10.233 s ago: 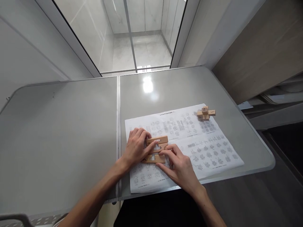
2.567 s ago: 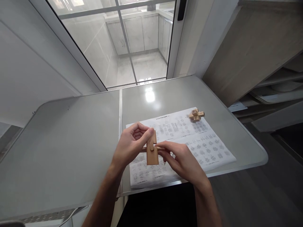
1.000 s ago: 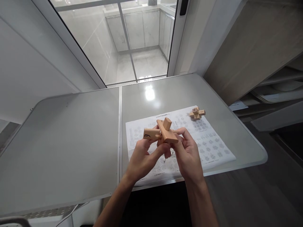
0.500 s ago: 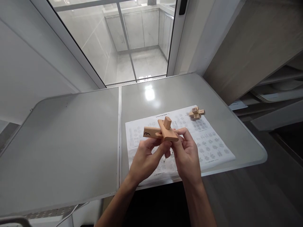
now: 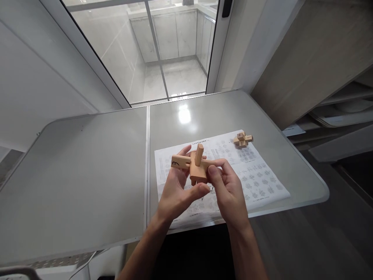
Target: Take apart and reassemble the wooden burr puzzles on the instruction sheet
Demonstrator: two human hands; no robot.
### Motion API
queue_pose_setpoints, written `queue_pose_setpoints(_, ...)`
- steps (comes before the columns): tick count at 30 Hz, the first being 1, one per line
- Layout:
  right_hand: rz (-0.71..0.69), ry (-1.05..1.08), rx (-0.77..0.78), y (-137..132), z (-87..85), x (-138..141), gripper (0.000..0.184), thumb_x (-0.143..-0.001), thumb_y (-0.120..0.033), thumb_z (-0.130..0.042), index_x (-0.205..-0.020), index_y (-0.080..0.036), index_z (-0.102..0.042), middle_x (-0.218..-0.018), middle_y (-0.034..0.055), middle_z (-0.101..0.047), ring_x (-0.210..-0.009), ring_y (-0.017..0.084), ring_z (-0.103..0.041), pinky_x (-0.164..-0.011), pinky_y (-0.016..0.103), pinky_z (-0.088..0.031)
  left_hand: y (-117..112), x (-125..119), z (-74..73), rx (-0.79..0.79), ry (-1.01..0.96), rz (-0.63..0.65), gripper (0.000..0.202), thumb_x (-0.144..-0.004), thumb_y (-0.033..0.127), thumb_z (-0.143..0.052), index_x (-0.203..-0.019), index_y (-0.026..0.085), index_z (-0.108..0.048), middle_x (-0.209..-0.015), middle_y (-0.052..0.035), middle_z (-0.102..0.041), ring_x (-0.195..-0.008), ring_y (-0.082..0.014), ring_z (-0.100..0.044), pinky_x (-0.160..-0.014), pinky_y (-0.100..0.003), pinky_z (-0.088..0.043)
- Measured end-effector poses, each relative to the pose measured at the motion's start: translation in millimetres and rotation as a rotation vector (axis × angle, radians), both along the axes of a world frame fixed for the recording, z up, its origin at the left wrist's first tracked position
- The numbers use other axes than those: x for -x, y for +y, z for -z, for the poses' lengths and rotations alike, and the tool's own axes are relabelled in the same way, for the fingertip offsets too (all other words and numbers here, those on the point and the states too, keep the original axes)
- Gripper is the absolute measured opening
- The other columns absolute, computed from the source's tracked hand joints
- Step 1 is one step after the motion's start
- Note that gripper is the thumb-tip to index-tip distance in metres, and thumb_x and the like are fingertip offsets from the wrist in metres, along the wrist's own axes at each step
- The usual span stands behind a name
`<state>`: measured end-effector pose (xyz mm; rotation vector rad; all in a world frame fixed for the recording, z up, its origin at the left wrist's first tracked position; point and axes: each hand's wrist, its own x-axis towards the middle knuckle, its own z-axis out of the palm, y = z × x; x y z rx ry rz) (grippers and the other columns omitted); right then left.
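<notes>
A wooden interlocking puzzle (image 5: 198, 173) is held above the paper sheet. One of its bars carries a black mark and juts out to the left; another stands up from the wide rounded piece. My right hand (image 5: 231, 190) pinches the bar on the puzzle's right side between thumb and fingers. Around the left and underside sits my left hand (image 5: 175, 194), open, its thumb stretched out below the puzzle and apart from it. Its other fingers are partly hidden behind the wood, so any touch there cannot be made out.
The printed sheet (image 5: 262, 179) with rows of puzzle drawings lies on the grey folding table (image 5: 110, 167). A second wooden puzzle (image 5: 242, 140), cross-shaped, rests at the sheet's far right corner. Beyond the table stands a glass door (image 5: 175, 50); shelves (image 5: 335, 112) are on the right.
The puzzle has turned and shifted slightly left, showing more of its upright bar and underside. My left hand has loosened and spread, while my right hand now grips the right-hand bar.
</notes>
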<state>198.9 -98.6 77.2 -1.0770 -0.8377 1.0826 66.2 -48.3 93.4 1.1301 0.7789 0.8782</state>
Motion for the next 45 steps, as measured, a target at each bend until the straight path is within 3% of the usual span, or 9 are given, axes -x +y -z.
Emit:
queue_pose_setpoints(5,0.01,0.029,-0.033,1,1.3,2,0.026,-0.11,-0.047,-0.062,-0.098,-0.024,-0.06,-0.075,-0.0021,-0.07,-0.061,0.015,-0.064,-0.054,0.028,-0.05,-1,-5,2.8,-0.012,-0.021,-0.048,0.089,-0.072,0.062,-0.096,-0.144,0.027,-0.057,-0.151,-0.0144,-0.065,-0.137,-0.0399,-0.063,-0.073,-0.034,-0.065)
queue_pose_setpoints(11,0.052,0.054,-0.096,-1,2.7,5,0.022,-0.112,-0.042,-0.06,-0.098,-0.026,-0.055,-0.066,-0.0058,-0.063,-0.055,0.014,-0.06,-0.058,0.029,-0.052,-3,-4,8.5,-0.069,-0.091,-0.106,0.081,-0.076,0.061,-0.094,-0.141,0.023,-0.062,-0.144,-0.0148,-0.069,-0.132,-0.0386,-0.069,-0.092,-0.042,-0.066)
queue_pose_setpoints(18,0.046,0.006,-0.086,-2,0.8,4,0.021,-0.112,-0.042,-0.059,-0.101,-0.025,-0.056,-0.066,-0.005,-0.065,-0.056,0.015,-0.062,-0.057,0.029,-0.053,-4,-2,6.8,-0.099,-0.092,-0.092,0.082,-0.077,0.06,-0.094,-0.143,0.024,-0.061,-0.148,-0.0147,-0.067,-0.138,-0.0404,-0.065,-0.1,-0.046,-0.064)
queue_pose_setpoints(25,0.133,-0.099,-0.077,1,6.8,-21,0.021,-0.111,-0.039,-0.06,-0.097,-0.025,-0.055,-0.065,-0.006,-0.066,-0.055,0.013,-0.062,-0.057,0.026,-0.051,5,2,24.3,-0.093,-0.046,-0.131,0.074,-0.092,0.06,-0.08,-0.153,0.026,-0.053,-0.166,-0.0146,-0.054,-0.152,-0.0372,-0.054,-0.124,-0.051,-0.048)
queue_pose_setpoints(30,0.379,-0.302,0.056,-2,22.3,-56,0.027,-0.105,-0.046,-0.068,-0.096,-0.023,-0.057,-0.068,-0.0031,-0.069,-0.055,0.014,-0.063,-0.056,0.026,-0.051,11,12,38.8,-0.072,0.225,-0.274,0.047,-0.102,0.053,-0.068,-0.141,0.027,-0.062,-0.156,-0.0107,-0.063,-0.148,-0.0323,-0.058,-0.123,-0.05,-0.049)
queue_pose_setpoints(34,0.568,-0.413,0.187,-4,39.6,-81,0.033,-0.101,-0.051,-0.072,-0.094,-0.022,-0.058,-0.073,0.0,-0.073,-0.054,0.014,-0.063,-0.056,0.027,-0.053,15,25,53.8,-0.087,0.57,-0.23,0.039,-0.1,0.052,-0.069,-0.13,0.028,-0.069,-0.148,-0.0084,-0.067,-0.137,-0.0342,-0.065,-0.111,-0.052,-0.057)
queue_pose_setpoints(36,0.633,-0.45,0.251,-6,47.2,-90,0.034,-0.1,-0.053,-0.071,-0.094,-0.022,-0.059,-0.074,0.0015,-0.075,-0.055,0.015,-0.066,-0.055,0.027,-0.053,15,30,62.8,-0.18,0.711,-0.199,0.037,-0.101,0.05,-0.067,-0.131,0.028,-0.068,-0.146,-0.0087,-0.067,-0.135,-0.0349,-0.065,-0.107,-0.053,-0.059)
queue_pose_setpoints(39,0.701,-0.488,0.315,-7,56.3,-99,0.036,-0.099,-0.056,-0.071,-0.095,-0.022,-0.058,-0.076,0.0034,-0.077,-0.054,0.017,-0.069,-0.054,0.028,-0.054,15,35,76.4,-0.404,0.801,-0.164,0.031,-0.102,0.043,-0.065,-0.128,0.026,-0.067,-0.143,-0.0095,-0.068,-0.142,-0.0327,-0.059,-0.117,-0.054,-0.053)
queue_pose_setpoints(45,0.76,-0.527,0.338,-7,69.6,-109,0.038,-0.099,-0.058,-0.07,-0.095,-0.022,-0.057,-0.082,0.0072,-0.081,-0.054,0.018,-0.073,-0.05,0.027,-0.055,17,49,98.3,-0.64,0.991,-0.001,0.045,-0.107,0.046,-0.061,-0.148,0.027,-0.053,-0.168,-0.0102,-0.049,-0.164,-0.0329,-0.035,-0.132,-0.059,-0.037)
